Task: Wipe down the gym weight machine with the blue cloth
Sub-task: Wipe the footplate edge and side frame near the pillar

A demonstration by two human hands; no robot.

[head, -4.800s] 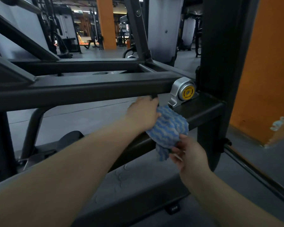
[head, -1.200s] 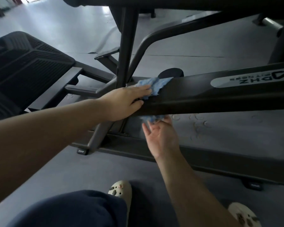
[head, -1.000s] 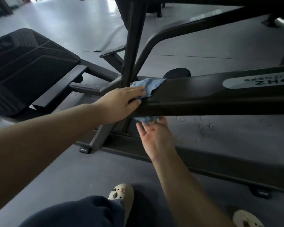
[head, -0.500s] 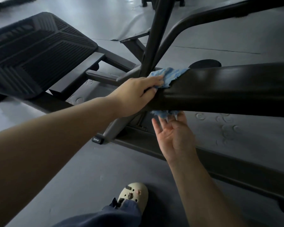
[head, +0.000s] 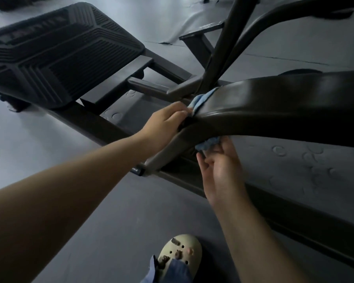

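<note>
The blue cloth (head: 202,100) is draped over the left end of the weight machine's dark beam (head: 284,107), where it bends down into a leg. One end shows above the beam and the other end hangs bunched below it. My left hand (head: 166,123) presses the upper end against the bend with its fingers laid flat. My right hand (head: 219,166) reaches up from under the beam, palm up, its fingertips touching the hanging end of the cloth. Most of the cloth is hidden behind the beam.
A ribbed black foot platform (head: 55,54) lies at upper left, joined to the frame by dark bars. A slanted post (head: 223,48) and a curved tube rise behind the beam. The base rail (head: 274,211) runs along the grey floor. My shoe (head: 180,254) stands at the bottom.
Both hands have slid the cloth left along the beam to its bent end. The view has swung left and down, bringing the foot platform closer.
</note>
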